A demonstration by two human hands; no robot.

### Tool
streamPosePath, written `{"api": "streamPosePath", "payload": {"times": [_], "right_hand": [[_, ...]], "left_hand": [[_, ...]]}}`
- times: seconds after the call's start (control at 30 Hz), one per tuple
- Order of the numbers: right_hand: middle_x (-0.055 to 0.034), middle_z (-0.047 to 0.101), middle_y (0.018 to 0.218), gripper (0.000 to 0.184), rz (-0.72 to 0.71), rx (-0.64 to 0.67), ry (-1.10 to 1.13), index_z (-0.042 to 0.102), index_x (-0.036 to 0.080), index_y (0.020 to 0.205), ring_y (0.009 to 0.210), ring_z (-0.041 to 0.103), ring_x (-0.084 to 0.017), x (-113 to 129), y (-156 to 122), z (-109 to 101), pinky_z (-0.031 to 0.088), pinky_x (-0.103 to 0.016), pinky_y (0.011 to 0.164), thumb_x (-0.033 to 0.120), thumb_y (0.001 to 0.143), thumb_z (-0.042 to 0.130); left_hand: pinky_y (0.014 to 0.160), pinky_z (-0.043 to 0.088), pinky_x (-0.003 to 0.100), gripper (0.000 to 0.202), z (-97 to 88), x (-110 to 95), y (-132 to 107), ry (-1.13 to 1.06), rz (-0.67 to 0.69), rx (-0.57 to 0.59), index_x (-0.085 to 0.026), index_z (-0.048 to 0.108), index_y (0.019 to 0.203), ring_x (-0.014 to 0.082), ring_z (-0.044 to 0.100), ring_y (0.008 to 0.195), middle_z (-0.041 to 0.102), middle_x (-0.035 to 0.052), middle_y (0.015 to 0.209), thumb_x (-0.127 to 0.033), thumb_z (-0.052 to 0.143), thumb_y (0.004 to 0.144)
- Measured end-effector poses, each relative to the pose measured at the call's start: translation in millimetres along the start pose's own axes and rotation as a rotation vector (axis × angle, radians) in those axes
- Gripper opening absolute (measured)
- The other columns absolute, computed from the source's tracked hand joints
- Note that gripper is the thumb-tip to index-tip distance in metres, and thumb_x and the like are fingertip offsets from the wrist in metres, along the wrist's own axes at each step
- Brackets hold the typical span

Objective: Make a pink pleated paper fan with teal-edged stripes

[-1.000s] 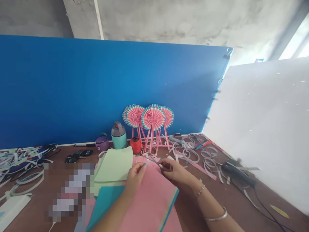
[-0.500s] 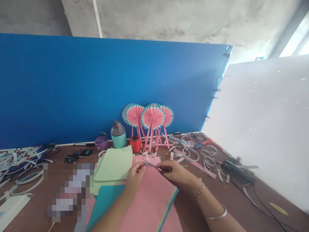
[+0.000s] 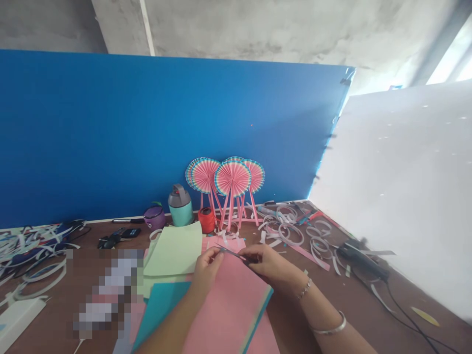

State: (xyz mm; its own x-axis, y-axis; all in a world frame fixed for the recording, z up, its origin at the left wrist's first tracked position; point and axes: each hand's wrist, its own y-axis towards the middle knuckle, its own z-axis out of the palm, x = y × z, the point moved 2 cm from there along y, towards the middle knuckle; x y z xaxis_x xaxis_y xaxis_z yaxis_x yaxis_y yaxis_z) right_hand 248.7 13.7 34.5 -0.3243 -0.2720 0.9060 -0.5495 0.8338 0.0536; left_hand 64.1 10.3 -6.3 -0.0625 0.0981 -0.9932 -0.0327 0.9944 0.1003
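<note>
My right hand (image 3: 263, 259) is closed around the handles of a pair of scissors (image 3: 231, 252), whose blades point left across the top edge of a pink paper sheet (image 3: 232, 300). My left hand (image 3: 207, 265) pinches that sheet at its upper left corner, close to the blade tips. Along the sheet's right side runs a pale and blue-green border. Under my left forearm lies a teal sheet (image 3: 162, 307). Beyond it are light green sheets (image 3: 175, 250). Whether the blades are parted is hard to make out.
Pink paper fans (image 3: 233, 179) stand against the blue partition (image 3: 147, 123). Nearby are a teal jar (image 3: 180, 209), a red spool (image 3: 206, 221) and a purple pot (image 3: 154, 217). Curled paper strips (image 3: 291, 231) and a black corded tool (image 3: 363, 260) lie at right. Keys (image 3: 110, 239) sit at left.
The view has shifted very slightly. Both hands, the scissors and the pink sheet stay almost where they were.
</note>
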Motion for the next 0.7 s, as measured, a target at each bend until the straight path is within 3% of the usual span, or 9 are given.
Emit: {"api": "streamPosePath", "payload": {"times": [0.43, 0.57, 0.7], "right_hand": [[-0.0009, 0.066, 0.082, 0.025, -0.045, -0.005, 0.007, 0.068, 0.016, 0.087, 0.078, 0.058, -0.016, -18.5, 4.8, 0.9, 0.043, -0.025, 0.068, 0.013, 0.072, 0.049], [-0.0001, 0.063, 0.075, 0.031, 0.023, -0.206, -0.088, 0.064, 0.016, 0.097, 0.069, 0.057, -0.014, -36.0, 10.7, -6.4, 0.042, -0.023, 0.062, 0.012, 0.067, 0.054], [-0.0006, 0.063, 0.071, 0.025, 0.127, -0.405, -0.307, 0.061, 0.016, 0.089, 0.065, 0.056, -0.014, -46.0, 11.6, -20.1, 0.04, -0.023, 0.059, 0.012, 0.064, 0.058]], "left_hand": [[0.055, 0.032, 0.023, 0.028, 0.0, 0.9, 0.3, -0.045, -0.017, -0.002, -0.016, 0.061, 0.067, 0.0119, 0.04, 0.057, 0.048, -0.0031, 0.058, -0.044, 0.06, 0.067], [0.053, 0.03, 0.023, 0.03, -0.2, -1.5, -0.9, -0.06, -0.031, 0.0, -0.016, 0.061, 0.066, 0.0111, 0.037, 0.056, 0.044, -0.0042, 0.056, -0.046, 0.061, 0.067], [0.053, 0.03, 0.023, 0.031, -1.1, -4.7, -2.7, -0.082, -0.058, -0.013, -0.016, 0.063, 0.068, 0.0113, 0.037, 0.056, 0.045, -0.0037, 0.058, -0.047, 0.062, 0.067]]}}
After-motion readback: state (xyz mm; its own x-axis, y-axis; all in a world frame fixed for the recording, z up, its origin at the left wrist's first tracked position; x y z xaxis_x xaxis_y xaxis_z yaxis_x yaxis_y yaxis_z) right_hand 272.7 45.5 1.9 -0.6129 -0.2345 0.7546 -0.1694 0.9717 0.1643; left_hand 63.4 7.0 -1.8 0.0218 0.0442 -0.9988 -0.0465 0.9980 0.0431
